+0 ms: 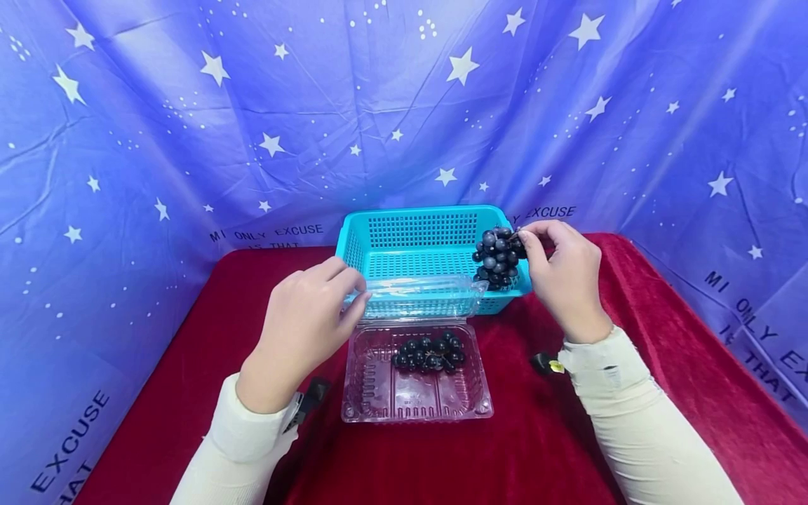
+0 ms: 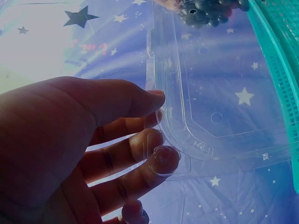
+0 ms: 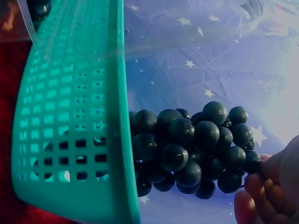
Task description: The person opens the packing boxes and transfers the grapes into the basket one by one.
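My right hand [image 1: 564, 280] pinches the stem end of a bunch of dark grapes [image 1: 497, 254], held upright at the right end of the turquoise basket [image 1: 423, 230]. In the right wrist view the lower grapes [image 3: 175, 156] drop behind the basket's rim, and dark shapes show through its holes. My left hand [image 1: 306, 326] holds the raised clear lid [image 2: 219, 135] of a plastic clamshell box by its left corner, thumb on one side and fingers on the other. Another bunch of dark grapes [image 1: 429, 353] lies in the box's bottom half [image 1: 416, 405].
A red velvet cloth [image 1: 429, 463] covers the table. Behind it and at both sides hangs a blue star-printed curtain [image 1: 353, 91]. The open lid leans up in front of the basket's near wall. Small dark devices [image 1: 313, 394] sit at both wrists.
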The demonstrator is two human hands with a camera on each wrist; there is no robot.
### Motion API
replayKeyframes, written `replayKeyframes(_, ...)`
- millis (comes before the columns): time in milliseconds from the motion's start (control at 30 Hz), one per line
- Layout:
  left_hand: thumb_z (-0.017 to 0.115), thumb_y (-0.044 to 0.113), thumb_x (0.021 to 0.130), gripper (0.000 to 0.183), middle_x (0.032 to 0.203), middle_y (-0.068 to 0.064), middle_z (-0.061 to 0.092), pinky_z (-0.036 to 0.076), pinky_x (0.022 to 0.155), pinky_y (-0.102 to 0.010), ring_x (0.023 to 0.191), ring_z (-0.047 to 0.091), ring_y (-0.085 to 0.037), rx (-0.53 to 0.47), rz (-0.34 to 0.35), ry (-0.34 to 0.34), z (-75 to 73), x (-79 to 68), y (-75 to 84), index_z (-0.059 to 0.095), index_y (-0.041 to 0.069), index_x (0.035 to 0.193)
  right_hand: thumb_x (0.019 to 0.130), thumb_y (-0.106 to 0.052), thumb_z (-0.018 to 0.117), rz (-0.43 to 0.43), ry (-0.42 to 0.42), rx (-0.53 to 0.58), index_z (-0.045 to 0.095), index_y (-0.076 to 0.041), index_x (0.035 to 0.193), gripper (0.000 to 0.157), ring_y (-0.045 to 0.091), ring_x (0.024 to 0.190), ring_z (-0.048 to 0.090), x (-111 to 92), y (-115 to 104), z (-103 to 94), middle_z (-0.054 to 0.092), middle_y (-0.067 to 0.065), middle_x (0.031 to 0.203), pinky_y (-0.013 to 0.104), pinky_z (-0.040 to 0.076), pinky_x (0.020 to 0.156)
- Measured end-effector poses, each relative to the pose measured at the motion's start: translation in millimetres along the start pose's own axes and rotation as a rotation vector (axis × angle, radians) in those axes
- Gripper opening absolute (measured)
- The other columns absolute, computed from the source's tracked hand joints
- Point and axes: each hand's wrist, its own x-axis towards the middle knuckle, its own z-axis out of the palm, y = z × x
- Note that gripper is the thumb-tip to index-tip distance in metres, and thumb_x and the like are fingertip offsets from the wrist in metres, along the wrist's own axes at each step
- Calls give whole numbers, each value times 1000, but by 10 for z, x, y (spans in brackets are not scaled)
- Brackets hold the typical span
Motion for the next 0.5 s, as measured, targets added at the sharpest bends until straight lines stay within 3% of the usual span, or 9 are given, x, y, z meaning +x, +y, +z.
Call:
replayKeyframes(333,77,20,90,5,81,4,65,46,52,-30,60,57,-15,-5,0,-1,0,0,2,74,16,87,97,-19,73,90,-36,106,78,-6,100,14,-7,70,58,-78,-37,139,76,7,85,11,43,65)
replayKeyframes(500,77,20,90,6,81,3,65,47,52,-30,60,58,-15,-4,-3,-3,1,1,3,74,16,87,98,-21,72,191,-93,247,77,-6,102,16,-2,70,68,-107,-72,180,76,10,84,12,52,65)
